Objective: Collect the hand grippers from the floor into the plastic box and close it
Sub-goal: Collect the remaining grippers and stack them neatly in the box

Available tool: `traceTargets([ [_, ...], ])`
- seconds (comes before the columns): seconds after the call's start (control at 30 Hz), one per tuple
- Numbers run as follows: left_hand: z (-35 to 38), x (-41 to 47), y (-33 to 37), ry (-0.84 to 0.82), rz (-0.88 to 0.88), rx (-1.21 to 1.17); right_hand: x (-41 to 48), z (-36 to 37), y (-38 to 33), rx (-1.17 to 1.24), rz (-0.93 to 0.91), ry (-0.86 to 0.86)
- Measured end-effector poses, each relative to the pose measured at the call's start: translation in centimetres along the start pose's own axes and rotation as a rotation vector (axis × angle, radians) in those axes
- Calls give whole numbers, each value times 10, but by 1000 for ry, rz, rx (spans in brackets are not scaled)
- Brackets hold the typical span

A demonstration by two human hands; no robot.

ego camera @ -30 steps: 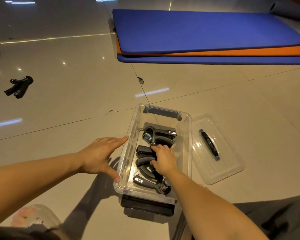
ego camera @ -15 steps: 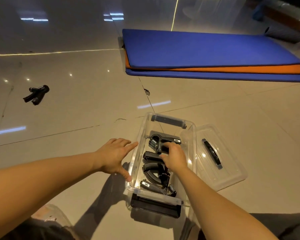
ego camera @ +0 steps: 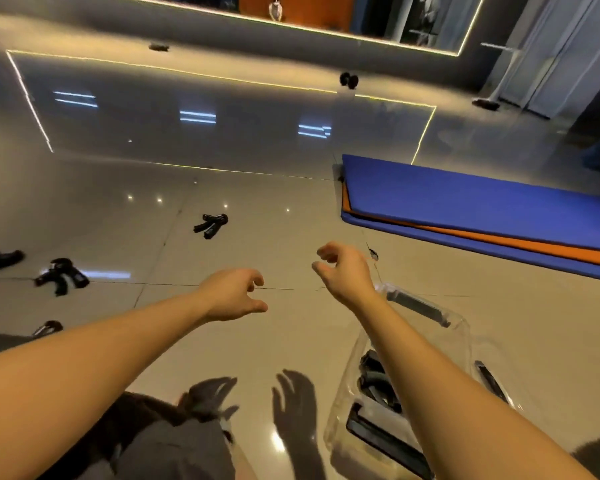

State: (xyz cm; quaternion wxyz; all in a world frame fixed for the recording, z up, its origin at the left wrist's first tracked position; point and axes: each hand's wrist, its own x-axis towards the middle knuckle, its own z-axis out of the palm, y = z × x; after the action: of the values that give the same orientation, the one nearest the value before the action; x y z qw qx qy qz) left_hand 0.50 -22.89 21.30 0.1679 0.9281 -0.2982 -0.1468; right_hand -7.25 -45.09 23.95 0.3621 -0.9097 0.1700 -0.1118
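Looking down through the head view, both hands hang above the floor with nothing in them: the left hand [ego camera: 232, 294] and the right hand [ego camera: 343, 271] each have loosely curled fingers, thumb apart. The box [ego camera: 465, 336] sits at lower right under the right forearm, uncovered, with stored grippers [ego camera: 374, 375] dark inside it; the lid [ego camera: 492, 378] lies just beside it, farther right. The nearest gripper [ego camera: 211, 225] lies on the tile ahead and left of the left hand, well apart from it, head to the right and handles splayed leftward, so its long axis runs roughly across the view. The left hand is the nearer one, and only tile shows between them. A second gripper [ego camera: 61, 275], a third gripper [ego camera: 0, 259] and a fourth gripper [ego camera: 47, 328] lie farther left. The mats [ego camera: 465, 202] are stacked to the right, off that path. Small dark things far back are too blurred to name.
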Motion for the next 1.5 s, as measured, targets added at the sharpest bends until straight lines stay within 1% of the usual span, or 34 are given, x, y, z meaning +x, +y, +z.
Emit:
traceTargets([
  [0.17, -54, -46, -63, 144, -226, -104, 3, 62, -69, 151, 2, -72],
  [0.27, -80, -70, -100, 210, -305, -101, 3, 100, -95, 214, 4, -83],
  [0.4, -114, -90, -149, 257, -407, -92, 17, 144, -130, 246, 22, -129],
  [0.53, -132, -92, -204, 351, -539, -129, 50, 187, -159, 160, 3, -197],
  [0.63, -127, -89, -247, 416, -602, -162, 85, 219, -177, 67, -10, -245],
  [0.73, -115, -82, -287, 461, -679, -261, 121, 246, -186, 2, -4, -279],
  [0.83, -93, -61, -327, 478, -803, -323, 163, 276, -181, -18, 17, -296],
  [0.97, -55, -8, -381, 519, -894, -376, 224, 330, -158, -16, -3, -276],
  [1.07, -30, 35, -416, 494, -953, -406, 267, 375, -133, -40, 2, -287],
  [1.23, 9, 93, -470, 432, -1088, -464, 333, 446, -96, -153, 96, -308],
  [1.4, 38, 135, -512, 424, -1202, -320, 392, 498, -78, -260, 241, -303],
  [1.5, 50, 151, -527, 435, -1248, -295, 425, 516, -72, -322, 312, -310],
])
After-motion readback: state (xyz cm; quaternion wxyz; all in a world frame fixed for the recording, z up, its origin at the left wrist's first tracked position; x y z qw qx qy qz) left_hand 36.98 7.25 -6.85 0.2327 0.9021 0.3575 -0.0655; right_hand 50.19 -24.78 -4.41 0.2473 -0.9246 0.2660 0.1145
